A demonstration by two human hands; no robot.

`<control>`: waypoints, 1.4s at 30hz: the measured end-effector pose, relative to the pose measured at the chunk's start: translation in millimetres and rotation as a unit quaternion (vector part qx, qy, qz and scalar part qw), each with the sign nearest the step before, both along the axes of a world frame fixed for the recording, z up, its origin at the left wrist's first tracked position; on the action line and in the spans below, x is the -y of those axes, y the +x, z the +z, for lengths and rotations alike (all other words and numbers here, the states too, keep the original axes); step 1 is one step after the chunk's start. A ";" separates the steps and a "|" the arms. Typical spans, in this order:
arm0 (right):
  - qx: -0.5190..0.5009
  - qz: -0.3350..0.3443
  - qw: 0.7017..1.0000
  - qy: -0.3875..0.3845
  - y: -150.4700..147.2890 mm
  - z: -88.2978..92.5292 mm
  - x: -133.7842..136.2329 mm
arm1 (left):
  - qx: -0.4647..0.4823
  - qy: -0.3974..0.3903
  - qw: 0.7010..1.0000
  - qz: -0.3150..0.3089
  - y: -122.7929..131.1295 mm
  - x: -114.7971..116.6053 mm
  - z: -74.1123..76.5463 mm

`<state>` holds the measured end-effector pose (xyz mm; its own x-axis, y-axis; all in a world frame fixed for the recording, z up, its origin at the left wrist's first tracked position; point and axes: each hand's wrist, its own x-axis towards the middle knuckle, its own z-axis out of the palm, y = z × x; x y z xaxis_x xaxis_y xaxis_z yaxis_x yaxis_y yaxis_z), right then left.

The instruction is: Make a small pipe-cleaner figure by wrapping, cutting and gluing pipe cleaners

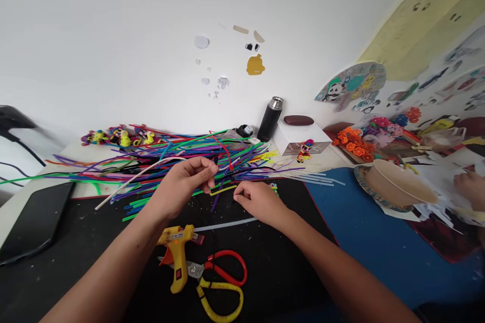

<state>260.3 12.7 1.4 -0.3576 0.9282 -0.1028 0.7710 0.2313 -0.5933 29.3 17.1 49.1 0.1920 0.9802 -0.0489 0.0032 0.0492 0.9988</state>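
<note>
My left hand point(185, 181) is raised over the heap of coloured pipe cleaners point(182, 161), thumb and forefinger pinched together. A tiny dark bit point(215, 160) shows at those fingertips, too small to name. My right hand point(263, 202) is lower, over the black mat, its fingers curled into a pinch; what they hold is hidden. Between the hands runs a short yellow pipe cleaner point(223, 190), its right end passing behind my right fingers. Whether either hand grips it I cannot tell. A cream pipe cleaner point(132, 180) passes behind my left hand.
A yellow glue gun point(178, 252) with a clear glue stick point(223, 224) lies over red-and-yellow-handled scissors point(223, 282). Behind stand a black flask point(270, 120), a white box point(293, 138) and a small figure point(305, 151). A phone point(36, 217) lies left; another person's hand point(470, 184) is at right.
</note>
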 end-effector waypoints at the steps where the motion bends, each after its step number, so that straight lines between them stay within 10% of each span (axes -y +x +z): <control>1: 0.030 0.009 1.000 0.002 -0.9 1.3 0.3 | 0.003 0.000 1.000 -0.001 -0.5 0.1 0.3; 14: 0.123 0.064 0.990 0.011 -12.6 -14.2 -1.3 | 0.016 0.016 0.999 -0.029 1.4 5.1 8.2; 25: -0.073 0.003 0.997 -0.038 -17.5 -11.0 -5.8 | -0.027 0.032 0.999 -0.012 -0.1 -0.5 1.9; 33: -0.501 -0.073 0.831 -0.230 -41.5 -6.8 3.9 | 0.006 0.020 0.999 -0.044 -3.3 -4.2 -8.1; 42: -0.556 -0.082 0.779 -0.278 -45.1 2.5 9.1 | 0.053 -0.016 0.997 -0.047 -1.5 -2.1 -8.9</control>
